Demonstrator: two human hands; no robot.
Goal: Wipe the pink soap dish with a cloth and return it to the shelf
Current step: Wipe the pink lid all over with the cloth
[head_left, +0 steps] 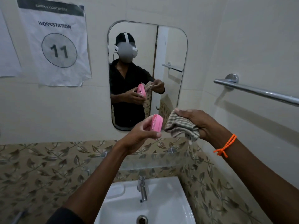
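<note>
My left hand [142,135] holds the pink soap dish [157,122] on its edge, fingers and thumb curled round it, in front of the mirror's lower edge. Just to its right, my right hand [199,122] grips a bunched striped grey-beige cloth [181,127]. The cloth's left end is very close to the dish; I cannot tell whether they touch. A glass shelf [161,160] runs along the wall below both hands, above the sink.
A white sink [169,206] with a chrome tap [142,188] lies below the shelf. The mirror [171,50] hangs ahead, and a chrome towel rail [258,91] juts from the right wall. Paper signs [55,42] are taped at the upper left.
</note>
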